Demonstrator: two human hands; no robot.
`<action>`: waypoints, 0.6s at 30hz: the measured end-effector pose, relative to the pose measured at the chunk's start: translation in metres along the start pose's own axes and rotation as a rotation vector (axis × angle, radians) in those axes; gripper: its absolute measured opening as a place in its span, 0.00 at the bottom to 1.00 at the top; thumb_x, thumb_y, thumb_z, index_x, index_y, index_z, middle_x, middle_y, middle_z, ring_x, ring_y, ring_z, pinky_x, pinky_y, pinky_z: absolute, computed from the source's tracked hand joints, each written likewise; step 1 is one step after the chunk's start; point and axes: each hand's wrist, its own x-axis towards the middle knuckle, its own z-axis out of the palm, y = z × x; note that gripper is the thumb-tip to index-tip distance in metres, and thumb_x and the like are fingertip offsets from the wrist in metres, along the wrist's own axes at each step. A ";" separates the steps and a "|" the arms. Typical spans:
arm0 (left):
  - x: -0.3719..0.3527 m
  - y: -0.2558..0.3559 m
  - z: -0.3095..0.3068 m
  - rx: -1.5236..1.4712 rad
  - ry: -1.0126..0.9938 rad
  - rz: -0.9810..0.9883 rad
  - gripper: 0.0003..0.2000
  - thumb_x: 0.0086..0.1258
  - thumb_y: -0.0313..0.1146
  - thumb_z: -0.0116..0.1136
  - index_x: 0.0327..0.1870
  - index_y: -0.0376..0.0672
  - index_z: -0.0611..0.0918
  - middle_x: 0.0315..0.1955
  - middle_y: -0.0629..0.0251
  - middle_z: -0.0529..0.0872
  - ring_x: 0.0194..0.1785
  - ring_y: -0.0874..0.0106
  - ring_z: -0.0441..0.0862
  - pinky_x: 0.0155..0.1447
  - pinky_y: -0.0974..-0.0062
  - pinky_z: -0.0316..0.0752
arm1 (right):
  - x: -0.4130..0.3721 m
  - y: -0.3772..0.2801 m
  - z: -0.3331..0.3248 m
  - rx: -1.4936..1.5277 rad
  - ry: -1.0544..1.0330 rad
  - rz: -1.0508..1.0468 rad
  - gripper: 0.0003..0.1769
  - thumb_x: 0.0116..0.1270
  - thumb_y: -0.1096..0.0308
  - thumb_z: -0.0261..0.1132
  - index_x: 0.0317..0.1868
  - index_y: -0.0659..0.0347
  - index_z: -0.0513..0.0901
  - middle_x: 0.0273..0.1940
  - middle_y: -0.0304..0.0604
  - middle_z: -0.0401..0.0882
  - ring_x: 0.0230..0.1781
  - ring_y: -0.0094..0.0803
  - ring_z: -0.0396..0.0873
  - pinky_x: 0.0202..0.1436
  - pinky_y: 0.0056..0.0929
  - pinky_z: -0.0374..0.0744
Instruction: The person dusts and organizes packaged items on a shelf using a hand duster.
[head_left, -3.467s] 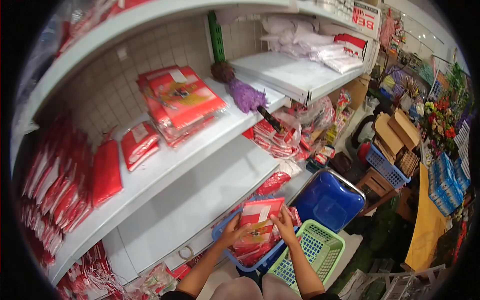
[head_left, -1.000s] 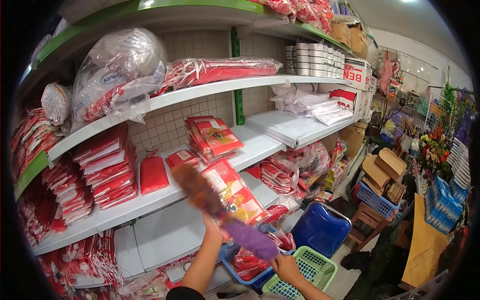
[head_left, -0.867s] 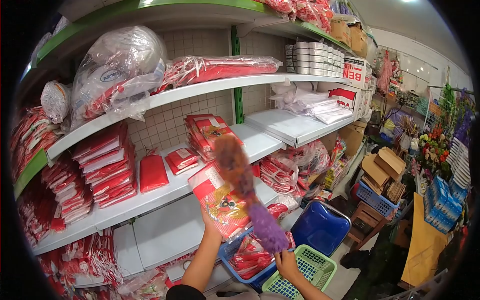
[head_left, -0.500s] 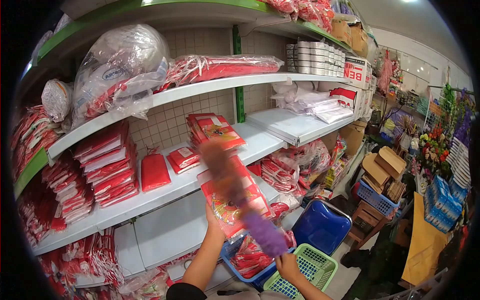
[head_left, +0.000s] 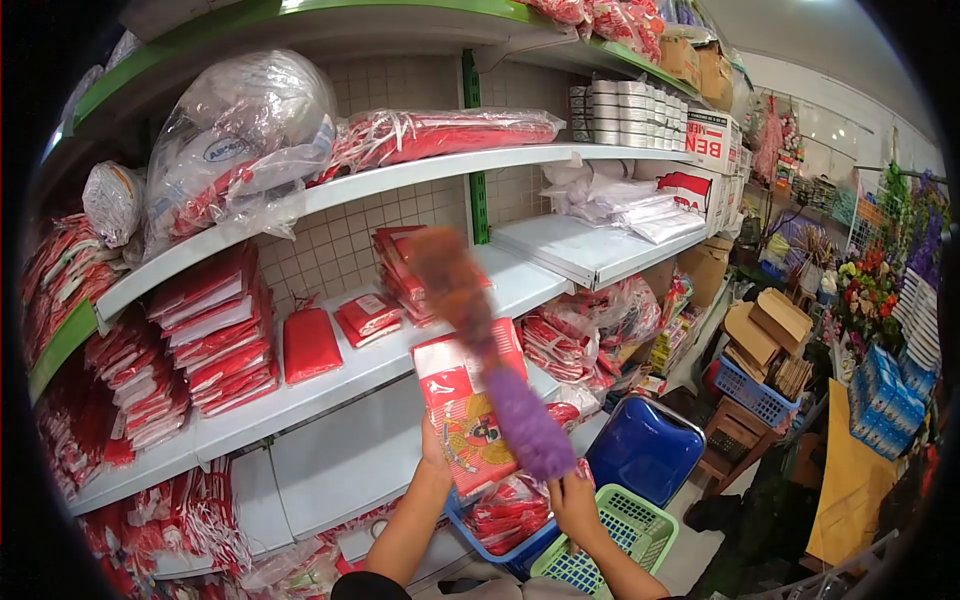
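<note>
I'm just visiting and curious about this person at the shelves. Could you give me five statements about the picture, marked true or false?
1. The left hand holds a plastic-wrapped red packet. True.
2. The purple-and-brown duster lies on a shelf. False: the right hand holds the duster.
3. A blue chair is beside the green basket. True.
4. The green basket is full of packets. False: none show in it; the blue basket holds packets.
5. The stacked white rolls are left of the large clear bag. False: the white rolls are right of the large clear bag.
</note>
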 end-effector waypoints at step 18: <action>0.002 0.023 0.009 -0.230 -0.435 0.032 0.27 0.70 0.50 0.34 0.63 0.39 0.65 0.58 0.48 0.70 0.58 0.50 0.71 0.63 0.52 0.65 | -0.045 0.067 0.015 -0.179 -0.077 -0.041 0.14 0.59 0.65 0.60 0.23 0.69 0.75 0.19 0.59 0.74 0.21 0.55 0.75 0.26 0.47 0.73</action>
